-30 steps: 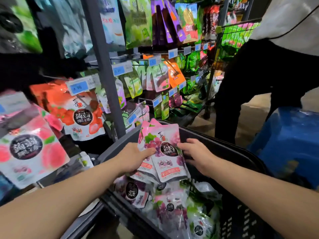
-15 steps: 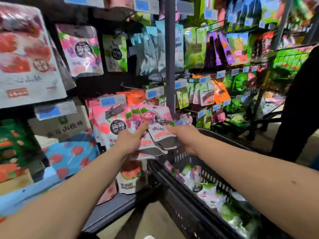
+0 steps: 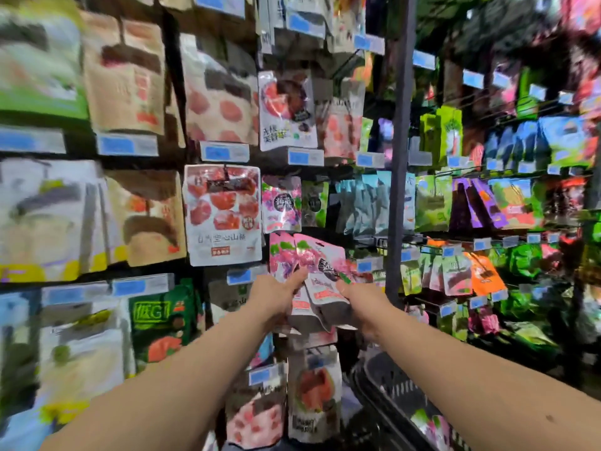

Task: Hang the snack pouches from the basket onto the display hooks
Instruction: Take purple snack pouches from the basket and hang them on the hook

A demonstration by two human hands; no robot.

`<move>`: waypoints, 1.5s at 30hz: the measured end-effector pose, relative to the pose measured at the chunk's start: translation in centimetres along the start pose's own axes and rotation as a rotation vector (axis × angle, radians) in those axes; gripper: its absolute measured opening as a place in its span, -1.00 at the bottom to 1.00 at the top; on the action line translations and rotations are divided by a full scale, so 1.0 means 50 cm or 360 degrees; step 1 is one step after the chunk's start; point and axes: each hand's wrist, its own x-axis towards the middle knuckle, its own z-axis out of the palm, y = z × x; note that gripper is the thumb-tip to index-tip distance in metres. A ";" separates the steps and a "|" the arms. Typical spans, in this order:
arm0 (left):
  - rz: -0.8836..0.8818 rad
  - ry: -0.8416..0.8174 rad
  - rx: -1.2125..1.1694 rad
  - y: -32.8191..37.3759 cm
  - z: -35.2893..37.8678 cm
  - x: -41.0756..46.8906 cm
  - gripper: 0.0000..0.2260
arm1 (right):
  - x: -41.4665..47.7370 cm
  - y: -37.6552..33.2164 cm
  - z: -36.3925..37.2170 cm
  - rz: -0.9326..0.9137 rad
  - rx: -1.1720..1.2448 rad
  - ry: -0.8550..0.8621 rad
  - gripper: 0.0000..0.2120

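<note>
Both my hands hold a small fanned stack of pink grape snack pouches (image 3: pixel 320 271) up against the display wall. My left hand (image 3: pixel 276 296) grips the stack's left side with the thumb on the front. My right hand (image 3: pixel 359 302) grips its right lower edge. Just above the stack hangs a matching pink grape pouch (image 3: pixel 281 203) on its hook. The black basket (image 3: pixel 390 388) sits low at the right, with more pouches (image 3: pixel 429 424) showing inside it.
Hooks full of hanging snack bags cover the wall, with blue price tags (image 3: pixel 239 276) below each row. A grey upright post (image 3: pixel 398 177) splits the display just right of my hands. A large white bag of red fruit slices (image 3: pixel 222 214) hangs to the left of the stack.
My hands have lifted the pouch stack out of the basket and up to the wall. My view has swung left and upward, from the basket to the higher hook rows.
</note>
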 end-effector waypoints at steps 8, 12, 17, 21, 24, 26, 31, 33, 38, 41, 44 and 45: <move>0.0083 0.0117 0.0043 0.116 -0.058 0.092 -0.50 | 0.130 -0.109 0.062 -0.0312 0.0190 -0.0055 -0.21; 0.0132 0.0209 0.0057 0.150 -0.045 0.176 -0.60 | 0.196 -0.167 0.078 -0.0481 0.0293 -0.0083 -0.39; 0.0229 0.0379 0.0315 0.183 -0.040 0.238 -0.70 | 0.251 -0.216 0.088 -0.0673 0.0236 -0.0080 -0.56; 0.0227 0.0399 0.0552 0.184 -0.037 0.270 -0.76 | 0.291 -0.223 0.099 -0.0811 0.0193 -0.0139 -0.54; 0.0225 0.0454 0.0527 0.180 -0.038 0.288 -0.66 | 0.307 -0.225 0.106 -0.0845 0.0197 -0.0140 -0.53; 0.0221 0.0461 0.0439 0.174 -0.039 0.301 -0.67 | 0.312 -0.223 0.107 -0.0853 0.0220 -0.0143 -0.54; 0.0206 0.0499 0.0347 0.178 -0.039 0.297 -0.67 | 0.302 -0.207 0.086 -0.0880 0.0299 -0.0128 -0.59; 0.0245 0.0509 0.0359 0.179 -0.035 0.288 -0.64 | 0.305 -0.205 0.078 -0.0900 0.0295 -0.0118 -0.59; 0.0237 0.0549 0.0360 0.174 -0.029 0.286 -0.65 | 0.317 -0.232 0.079 -0.0831 0.0330 -0.0118 -0.58; 0.0234 0.0569 0.0284 0.170 -0.025 0.290 -0.63 | 0.322 -0.230 0.089 -0.0777 0.0400 -0.0132 -0.60; 0.0231 0.0566 0.0287 0.168 -0.025 0.287 -0.61 | 0.326 -0.226 0.092 -0.0747 0.0437 -0.0108 -0.60; 0.0241 0.0554 0.0299 0.166 -0.026 0.288 -0.60 | 0.326 -0.228 0.091 -0.0749 0.0436 -0.0104 -0.61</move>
